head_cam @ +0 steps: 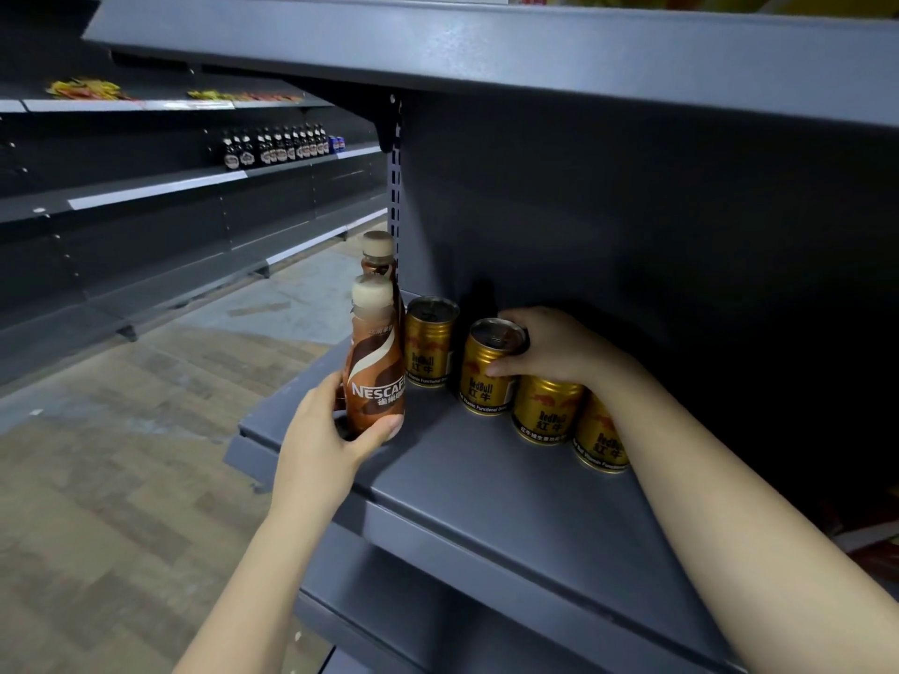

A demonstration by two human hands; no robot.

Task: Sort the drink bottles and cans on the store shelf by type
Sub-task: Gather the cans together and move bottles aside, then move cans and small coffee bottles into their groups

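On the dark grey shelf [467,484] stand two brown Nescafe bottles and several gold Red Bull cans. My left hand [326,430] grips the base of the front Nescafe bottle [375,362] at the shelf's left end. A second Nescafe bottle [378,257] stands right behind it. My right hand [549,345] holds a gold can [489,377] near its top. Another gold can [429,342] stands to its left, next to the bottles. Two more gold cans [547,411] [601,442] stand in a row under my right forearm.
The shelf above [486,46] overhangs closely. The back panel [632,226] is dark. Across the aisle, another shelving unit holds a row of dark bottles [277,148] and snack packets [87,89]. The floor [121,454] lies to the left.
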